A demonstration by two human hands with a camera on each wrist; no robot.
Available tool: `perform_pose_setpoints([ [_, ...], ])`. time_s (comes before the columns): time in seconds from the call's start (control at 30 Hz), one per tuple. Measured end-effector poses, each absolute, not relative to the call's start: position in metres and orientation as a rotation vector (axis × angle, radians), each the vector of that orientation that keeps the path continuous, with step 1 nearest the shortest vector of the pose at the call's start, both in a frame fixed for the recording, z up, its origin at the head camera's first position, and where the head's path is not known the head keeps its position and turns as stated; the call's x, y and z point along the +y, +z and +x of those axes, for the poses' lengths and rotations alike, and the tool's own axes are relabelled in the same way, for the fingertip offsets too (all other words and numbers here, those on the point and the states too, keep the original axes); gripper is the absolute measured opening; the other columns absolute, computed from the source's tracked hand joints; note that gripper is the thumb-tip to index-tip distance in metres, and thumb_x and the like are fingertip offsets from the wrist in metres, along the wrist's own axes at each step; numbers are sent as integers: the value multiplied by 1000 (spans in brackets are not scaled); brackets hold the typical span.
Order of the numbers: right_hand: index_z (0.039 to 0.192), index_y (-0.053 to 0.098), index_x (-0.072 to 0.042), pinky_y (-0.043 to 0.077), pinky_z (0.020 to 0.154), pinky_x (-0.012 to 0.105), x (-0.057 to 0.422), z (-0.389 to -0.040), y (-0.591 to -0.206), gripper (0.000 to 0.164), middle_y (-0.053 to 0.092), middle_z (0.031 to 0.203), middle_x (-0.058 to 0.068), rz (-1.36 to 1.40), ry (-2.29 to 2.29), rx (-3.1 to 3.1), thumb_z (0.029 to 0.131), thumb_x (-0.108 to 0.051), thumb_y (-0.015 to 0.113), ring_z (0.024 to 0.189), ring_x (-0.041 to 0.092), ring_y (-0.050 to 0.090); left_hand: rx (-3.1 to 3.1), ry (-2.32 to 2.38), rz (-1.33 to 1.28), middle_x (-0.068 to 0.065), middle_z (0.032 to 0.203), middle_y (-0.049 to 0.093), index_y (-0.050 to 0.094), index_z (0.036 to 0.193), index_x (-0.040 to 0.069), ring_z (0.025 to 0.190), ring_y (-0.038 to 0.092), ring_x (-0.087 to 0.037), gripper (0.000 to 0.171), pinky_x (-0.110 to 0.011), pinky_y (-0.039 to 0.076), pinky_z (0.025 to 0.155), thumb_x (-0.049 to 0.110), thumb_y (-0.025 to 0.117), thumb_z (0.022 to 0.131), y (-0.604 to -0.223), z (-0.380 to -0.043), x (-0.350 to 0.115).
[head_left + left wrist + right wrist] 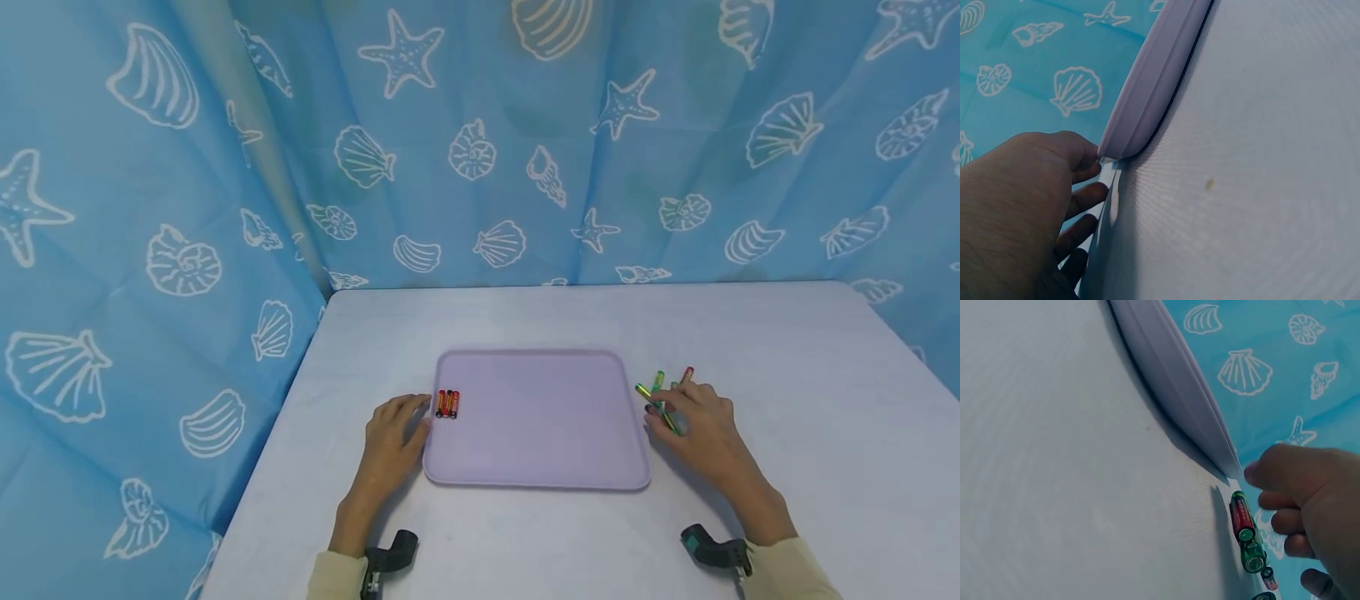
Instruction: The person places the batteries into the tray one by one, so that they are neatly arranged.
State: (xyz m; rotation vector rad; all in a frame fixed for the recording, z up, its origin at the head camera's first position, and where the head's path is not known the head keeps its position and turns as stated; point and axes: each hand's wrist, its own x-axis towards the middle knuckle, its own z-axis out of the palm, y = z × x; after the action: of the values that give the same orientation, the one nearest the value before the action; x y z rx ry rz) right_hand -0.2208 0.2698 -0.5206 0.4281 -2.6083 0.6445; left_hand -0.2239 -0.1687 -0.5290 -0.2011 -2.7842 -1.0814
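My left hand (392, 442) rests at the left rim of a lilac tray (536, 467), its thumb and fingertips close against the edge. In the left wrist view, those fingers are spread and loosely bent. Just inside the rim, several red-and-black batteries (447, 404) lie side by side. To the right of the tray, my right hand (705, 429) hovers over a loose group of batteries, its fingers bent around empty space. Among them are a yellow-green battery (672, 423), a green battery (658, 382) and a red battery (687, 374). The right wrist view shows a red-and-green battery (1242, 517) below the thumb.
A white cloth covers the table (525, 321). Behind it and along the left hangs a blue curtain (450, 100) with shells and starfish. Dark wrist cameras sit on both wrists, beside the cream sleeves (787, 573).
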Motion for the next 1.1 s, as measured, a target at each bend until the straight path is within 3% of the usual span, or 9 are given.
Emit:
perform_pose_setpoints([
  [0.47,79,69,-11,34,71,45,269,-223,-524,12,55,75,-2,241,634,-2677,83,-15,79,83,26,51,-2794,-1080,-202,-10,140,53,60,138,15,136,37,-33,38,-56,21,113,21,59,101,-528,-226,-170],
  [0.7,77,68,-11,31,68,41,267,-222,-523,14,54,74,-4,264,669,-2695,88,-17,75,79,23,49,-2804,-1081,-172,-9,140,53,60,138,16,137,36,-32,38,-56,21,114,23,60,101,-528,-223,-169],
  [0.87,93,72,-10,30,73,46,271,-221,-519,14,54,83,-1,309,713,-2781,87,-21,78,91,28,50,-2798,-1084,-184,-9,140,53,60,138,15,137,37,-33,38,-56,21,113,22,60,101,-528,-222,-169],
  [1.0,117,70,-10,30,76,47,278,-219,-517,37,52,95,3,394,736,-2870,84,-23,79,97,27,45,-2794,-1089,-201,-9,139,53,60,138,15,136,37,-33,37,-56,21,113,21,59,101,-529,-222,-169],
  [1.1,125,67,-10,29,74,44,282,-218,-517,46,50,98,3,444,735,-2889,82,-21,79,97,25,41,-2791,-1079,-211,-9,140,53,59,139,16,136,37,-33,38,-56,21,113,21,59,101,-530,-224,-169],
])
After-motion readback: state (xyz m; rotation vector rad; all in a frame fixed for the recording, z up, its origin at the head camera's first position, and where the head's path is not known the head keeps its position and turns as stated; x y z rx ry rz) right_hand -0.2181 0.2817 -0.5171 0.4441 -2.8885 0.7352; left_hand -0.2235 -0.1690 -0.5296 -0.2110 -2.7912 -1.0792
